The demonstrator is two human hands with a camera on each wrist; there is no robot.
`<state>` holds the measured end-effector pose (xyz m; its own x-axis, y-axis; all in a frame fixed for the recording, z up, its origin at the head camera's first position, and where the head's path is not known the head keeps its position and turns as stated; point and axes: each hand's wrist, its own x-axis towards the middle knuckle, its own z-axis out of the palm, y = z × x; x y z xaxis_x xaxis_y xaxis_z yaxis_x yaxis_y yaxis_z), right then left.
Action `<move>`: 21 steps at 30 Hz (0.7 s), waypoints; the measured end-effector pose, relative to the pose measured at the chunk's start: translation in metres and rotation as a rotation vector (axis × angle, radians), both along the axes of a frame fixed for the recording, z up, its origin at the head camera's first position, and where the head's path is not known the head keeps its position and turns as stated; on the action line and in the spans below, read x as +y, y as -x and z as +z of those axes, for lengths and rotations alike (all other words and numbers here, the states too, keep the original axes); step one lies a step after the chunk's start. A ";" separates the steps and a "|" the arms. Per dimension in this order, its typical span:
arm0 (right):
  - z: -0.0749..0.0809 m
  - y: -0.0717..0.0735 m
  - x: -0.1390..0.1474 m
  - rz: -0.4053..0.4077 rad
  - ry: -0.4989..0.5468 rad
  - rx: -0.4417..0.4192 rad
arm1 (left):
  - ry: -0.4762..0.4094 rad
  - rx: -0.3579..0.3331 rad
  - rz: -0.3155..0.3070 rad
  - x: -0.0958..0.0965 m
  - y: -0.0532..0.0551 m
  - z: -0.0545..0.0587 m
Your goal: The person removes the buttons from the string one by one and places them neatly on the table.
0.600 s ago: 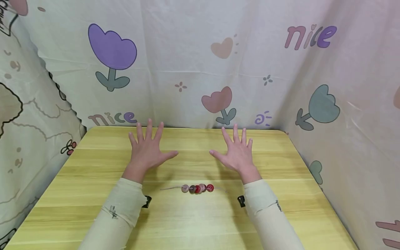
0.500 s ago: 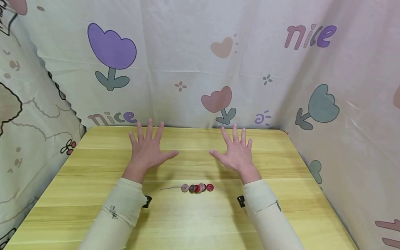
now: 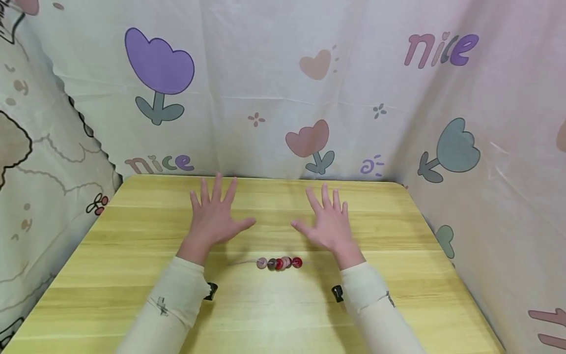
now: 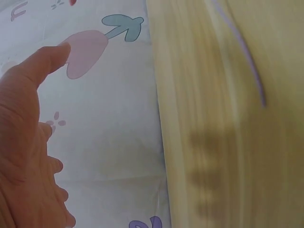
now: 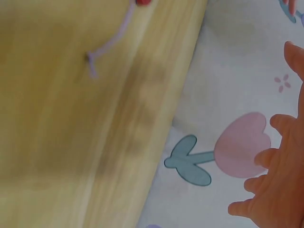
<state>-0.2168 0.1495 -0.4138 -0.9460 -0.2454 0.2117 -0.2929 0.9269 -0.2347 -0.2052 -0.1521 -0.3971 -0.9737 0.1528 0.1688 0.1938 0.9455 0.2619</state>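
Observation:
A short row of round beads [image 3: 279, 264], in pale pink, grey-brown and red, lies on the table, threaded on a thin pinkish string [image 3: 242, 262]. Beyond the beads to the left is my left hand [image 3: 212, 221], its fingers spread and holding nothing. My right hand [image 3: 329, 223] is likewise spread, beyond the beads to the right. Neither hand touches the string. In the left wrist view one loose end of the string [image 4: 247, 54] shows. The right wrist view has the other end, with a knot in the string [image 5: 114, 40], and part of a red bead [image 5: 143, 2].
The wooden table [image 3: 274, 314] has a light, striped grain. A printed curtain [image 3: 256, 64] with flowers and lettering hangs along its back edge, and more patterned cloth [image 3: 499, 206] flanks it. Small black devices [image 3: 338, 293] sit at both wrists.
Both hands have come slightly inward and a little nearer the beads, fingers still spread. The beads stay in place on the table; the head view has shifted slightly.

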 end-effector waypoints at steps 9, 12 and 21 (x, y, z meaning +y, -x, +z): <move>-0.012 -0.018 -0.014 0.066 0.017 -0.023 | -0.018 -0.031 -0.052 0.011 -0.010 -0.013; -0.018 -0.024 -0.018 0.092 0.014 -0.006 | -0.039 -0.041 -0.072 0.014 -0.014 -0.019; -0.037 -0.036 -0.026 0.185 0.018 -0.028 | -0.103 -0.054 -0.137 0.017 -0.023 -0.040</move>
